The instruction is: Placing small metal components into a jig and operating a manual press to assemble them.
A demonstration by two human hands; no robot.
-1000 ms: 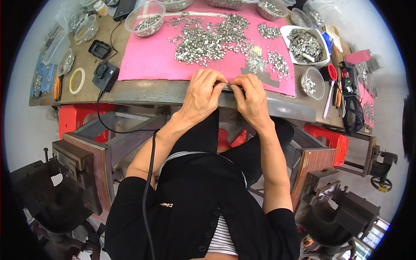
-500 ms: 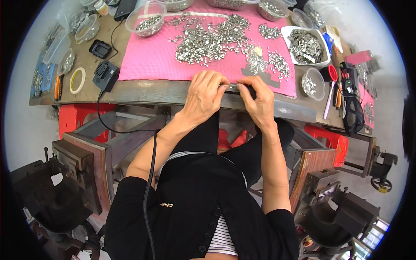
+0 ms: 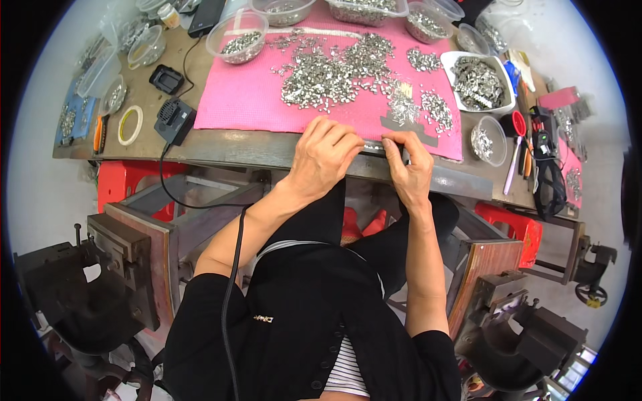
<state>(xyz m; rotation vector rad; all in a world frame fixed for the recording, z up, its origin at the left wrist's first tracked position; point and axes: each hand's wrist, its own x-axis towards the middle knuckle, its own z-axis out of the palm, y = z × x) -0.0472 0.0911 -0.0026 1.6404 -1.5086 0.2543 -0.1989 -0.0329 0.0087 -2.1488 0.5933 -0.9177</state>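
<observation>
My left hand (image 3: 322, 159) and my right hand (image 3: 409, 164) meet at the table's near edge, close to the front of the pink mat (image 3: 251, 110). Between their fingertips lies a narrow dark strip (image 3: 373, 147) with small silver pieces along it. My right thumb and forefinger pinch its right end. The fingers of my left hand are closed at the other end; what they pinch is hidden behind them. Beyond, a large heap of small silver metal pieces (image 3: 321, 81) is spread over the mat. A flat grey piece (image 3: 422, 134) lies near my right hand under some thin silver pieces (image 3: 404, 110).
A white tub of metal parts (image 3: 478, 83) and a clear round tub (image 3: 488, 142) stand to the right. Left are a black charger-like box (image 3: 175, 121), a tape roll (image 3: 130, 125) and a clear bowl (image 3: 237, 40). A black cable (image 3: 235, 267) hangs across my left arm. Bench vises (image 3: 528, 334) flank me.
The whole view has shifted slightly, so the bench sits lower and further right. My fingertips are a little further apart, and more of the strip shows between them.
</observation>
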